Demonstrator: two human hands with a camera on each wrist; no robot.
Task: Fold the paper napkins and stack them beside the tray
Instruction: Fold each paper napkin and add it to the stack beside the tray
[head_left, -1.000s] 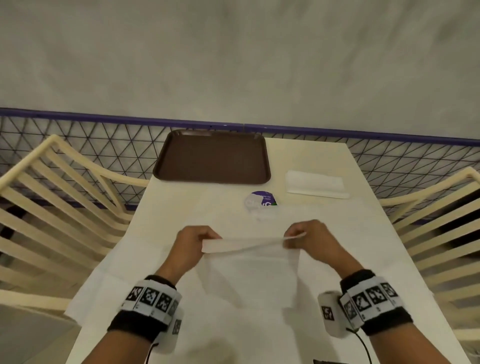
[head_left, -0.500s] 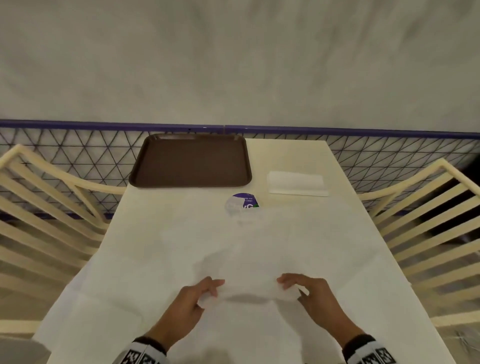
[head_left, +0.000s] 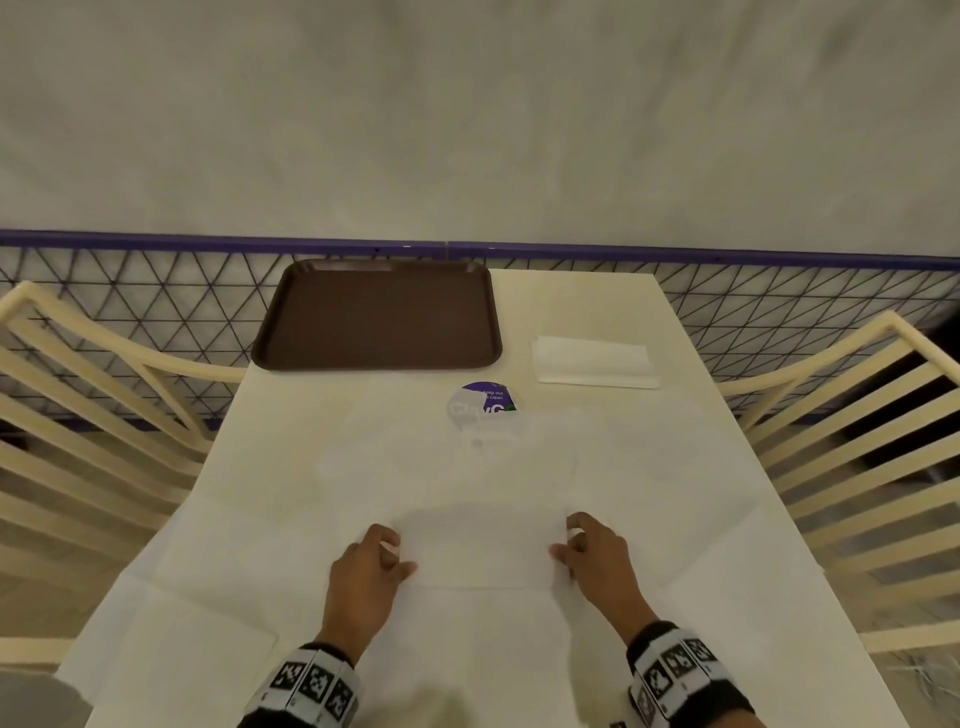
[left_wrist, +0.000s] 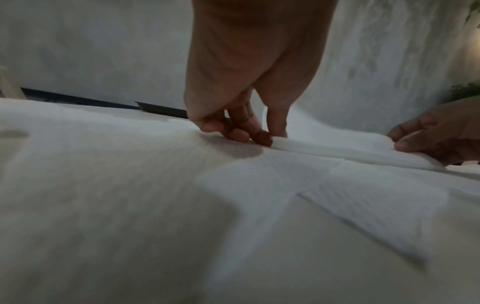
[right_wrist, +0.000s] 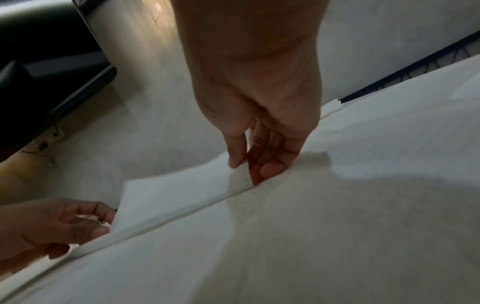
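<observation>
A pale wall and a purple-railed mesh fence are standing behind the far edge of a long cream table (head_left: 613, 291), with slatted chairs (head_left: 857, 415) flanking both long sides. Unfolded napkins (head_left: 208, 571) are lying spread over most of the near half of the table. At the far left corner a brown tray (head_left: 379, 317) is sitting bare, and just beside it, toward the far right corner, a small stack of folded napkins (head_left: 592, 364) is resting, apparently the start of the pile the task asks for. A round purple sticker (head_left: 483, 400) is showing between the tray and the spread sheets.

Near the middle of the near edge, the person is working one napkin (head_left: 478, 551) that is lying doubled over on the table. The left hand (head_left: 363, 571) is pinching its left end, thumb against curled fingers, and the right hand (head_left: 597, 561) is pinching the right end the same way; the wrist views are showing each grip closed on the layered paper edge. Holding both ends low is probably keeping the thin layers lined up so the fold sets square. The fold is looking nearly made; carrying it to the stack appears to be the step remaining.
</observation>
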